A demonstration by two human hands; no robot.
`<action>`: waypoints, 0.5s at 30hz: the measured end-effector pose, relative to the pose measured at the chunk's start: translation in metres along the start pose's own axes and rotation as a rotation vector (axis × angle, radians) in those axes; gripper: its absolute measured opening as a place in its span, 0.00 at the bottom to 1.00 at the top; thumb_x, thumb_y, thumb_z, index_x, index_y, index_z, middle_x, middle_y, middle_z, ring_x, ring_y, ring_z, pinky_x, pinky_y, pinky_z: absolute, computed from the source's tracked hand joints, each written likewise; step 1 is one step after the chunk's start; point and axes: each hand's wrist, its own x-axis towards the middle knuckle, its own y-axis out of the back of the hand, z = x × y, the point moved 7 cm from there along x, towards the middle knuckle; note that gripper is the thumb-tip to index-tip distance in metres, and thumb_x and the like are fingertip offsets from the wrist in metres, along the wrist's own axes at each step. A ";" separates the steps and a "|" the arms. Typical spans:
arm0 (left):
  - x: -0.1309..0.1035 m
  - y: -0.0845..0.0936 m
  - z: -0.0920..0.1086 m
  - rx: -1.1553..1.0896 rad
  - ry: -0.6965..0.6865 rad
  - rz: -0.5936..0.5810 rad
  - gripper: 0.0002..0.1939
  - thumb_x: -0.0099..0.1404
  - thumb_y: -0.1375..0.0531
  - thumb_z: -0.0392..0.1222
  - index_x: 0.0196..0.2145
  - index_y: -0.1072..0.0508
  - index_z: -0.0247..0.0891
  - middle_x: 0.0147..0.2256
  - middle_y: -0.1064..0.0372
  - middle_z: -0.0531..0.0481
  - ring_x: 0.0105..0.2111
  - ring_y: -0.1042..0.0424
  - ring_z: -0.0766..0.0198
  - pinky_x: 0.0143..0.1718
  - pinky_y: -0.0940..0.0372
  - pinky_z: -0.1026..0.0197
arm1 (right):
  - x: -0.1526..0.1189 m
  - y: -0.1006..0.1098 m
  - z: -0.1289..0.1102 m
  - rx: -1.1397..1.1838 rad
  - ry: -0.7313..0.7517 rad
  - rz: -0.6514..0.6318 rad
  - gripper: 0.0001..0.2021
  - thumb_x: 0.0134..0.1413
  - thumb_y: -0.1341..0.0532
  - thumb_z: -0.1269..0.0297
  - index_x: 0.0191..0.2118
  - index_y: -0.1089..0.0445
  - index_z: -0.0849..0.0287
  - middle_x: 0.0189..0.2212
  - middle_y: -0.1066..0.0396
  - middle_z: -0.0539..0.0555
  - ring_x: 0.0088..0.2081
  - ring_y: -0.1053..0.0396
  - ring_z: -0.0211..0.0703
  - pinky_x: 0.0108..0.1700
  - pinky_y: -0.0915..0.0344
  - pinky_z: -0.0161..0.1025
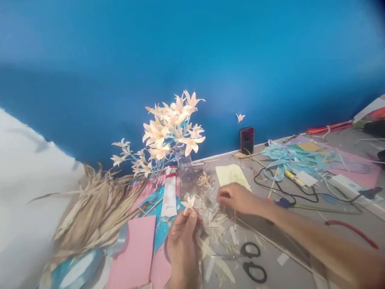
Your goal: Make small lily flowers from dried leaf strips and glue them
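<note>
My left hand (184, 235) is closed in a pinch on the base of a small cream flower (189, 203), whose pointed petals face up. To the right, my right hand (236, 197) is low over the cream scraps, beside a pale yellow paper (232, 176). Its fingers are curled together, and anything between them is too small to make out. Behind my hands, a clear vase (185, 166) holds a bunch of cream flowers (168, 124) on light-blue stems. Black-handled scissors (254, 261) lie on the table just right of my left wrist.
Dried husks (96, 208) are heaped at the left beside pink paper (134, 251) and a blue ribbon roll (81, 269). A phone (247, 140) leans against the blue wall. Light-blue ribbons (288, 156), cables and a white power strip (349, 188) lie at the right.
</note>
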 end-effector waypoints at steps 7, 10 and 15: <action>0.007 0.006 0.008 -0.065 0.021 0.058 0.15 0.46 0.26 0.45 0.25 0.26 0.36 0.28 0.32 0.53 0.27 0.34 0.70 0.29 0.36 0.70 | 0.099 0.017 0.017 -0.245 -0.008 -0.035 0.09 0.52 0.40 0.71 0.33 0.22 0.58 0.35 0.21 0.54 0.36 0.28 0.44 0.34 0.42 0.34; 0.009 0.009 0.007 -0.066 0.032 0.044 0.14 0.48 0.27 0.45 0.26 0.26 0.36 0.28 0.32 0.52 0.26 0.35 0.70 0.28 0.38 0.70 | 0.114 0.012 0.020 -0.308 -0.045 -0.096 0.08 0.49 0.39 0.70 0.31 0.22 0.57 0.32 0.22 0.55 0.32 0.29 0.44 0.31 0.44 0.34; 0.011 0.010 0.006 -0.003 0.047 -0.012 0.12 0.53 0.30 0.46 0.29 0.25 0.35 0.27 0.33 0.51 0.25 0.37 0.69 0.27 0.39 0.67 | 0.115 0.002 0.031 -0.335 -0.092 -0.161 0.06 0.46 0.38 0.67 0.27 0.23 0.57 0.29 0.24 0.55 0.31 0.31 0.44 0.30 0.46 0.35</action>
